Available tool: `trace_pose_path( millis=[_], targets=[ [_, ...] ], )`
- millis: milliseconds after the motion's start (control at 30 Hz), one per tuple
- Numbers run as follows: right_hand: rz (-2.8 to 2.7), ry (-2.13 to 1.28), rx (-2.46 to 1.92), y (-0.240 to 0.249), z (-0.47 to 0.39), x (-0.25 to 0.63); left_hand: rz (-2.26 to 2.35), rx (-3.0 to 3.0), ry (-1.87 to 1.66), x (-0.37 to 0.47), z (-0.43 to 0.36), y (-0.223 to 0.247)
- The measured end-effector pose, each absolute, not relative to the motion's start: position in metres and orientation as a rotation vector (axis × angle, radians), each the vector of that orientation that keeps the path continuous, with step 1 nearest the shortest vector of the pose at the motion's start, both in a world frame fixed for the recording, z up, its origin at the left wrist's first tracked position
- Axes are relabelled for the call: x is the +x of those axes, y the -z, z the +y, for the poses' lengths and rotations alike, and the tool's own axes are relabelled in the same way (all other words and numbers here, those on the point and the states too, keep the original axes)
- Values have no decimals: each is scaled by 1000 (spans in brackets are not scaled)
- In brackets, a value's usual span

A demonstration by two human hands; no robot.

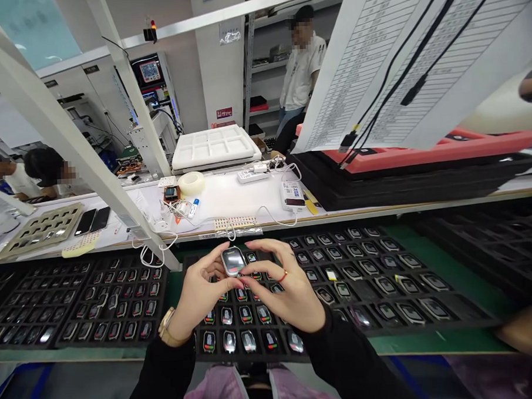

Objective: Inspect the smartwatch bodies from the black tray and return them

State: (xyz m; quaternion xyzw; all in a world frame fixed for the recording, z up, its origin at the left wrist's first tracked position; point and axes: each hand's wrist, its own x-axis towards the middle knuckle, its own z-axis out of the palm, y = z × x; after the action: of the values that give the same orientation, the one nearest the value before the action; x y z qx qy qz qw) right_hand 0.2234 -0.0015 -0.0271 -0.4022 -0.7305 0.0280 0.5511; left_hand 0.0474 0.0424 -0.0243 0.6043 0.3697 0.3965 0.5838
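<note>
Both hands hold one small glossy device (233,261) with a rounded dark screen, raised above a black tray (341,314). My left hand (200,296) pinches its left edge; a gold watch sits on that wrist. My right hand (287,290), with a red ring, grips its right and lower edge. Below the hands the tray's pockets hold several similar devices, some with red and green marks.
Another black tray (76,302) full of devices lies at the left, more trays (506,242) at the right. Behind is a white bench with tape roll (191,183), chargers, phones (93,220) and white foam trays (215,146). A white post (88,160) slants across. People sit and stand behind.
</note>
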Motion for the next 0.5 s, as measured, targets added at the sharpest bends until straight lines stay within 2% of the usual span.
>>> trace_pose_path(
  millis=[333, 500],
  targets=[
    [-1711, -110, -984, 26, -6, 222, 901, 1629, -899, 53, 36, 30],
    [-1382, -148, -1018, 26, -9, 233, 943, 1866, -902, 46, 44, 28]
  ],
)
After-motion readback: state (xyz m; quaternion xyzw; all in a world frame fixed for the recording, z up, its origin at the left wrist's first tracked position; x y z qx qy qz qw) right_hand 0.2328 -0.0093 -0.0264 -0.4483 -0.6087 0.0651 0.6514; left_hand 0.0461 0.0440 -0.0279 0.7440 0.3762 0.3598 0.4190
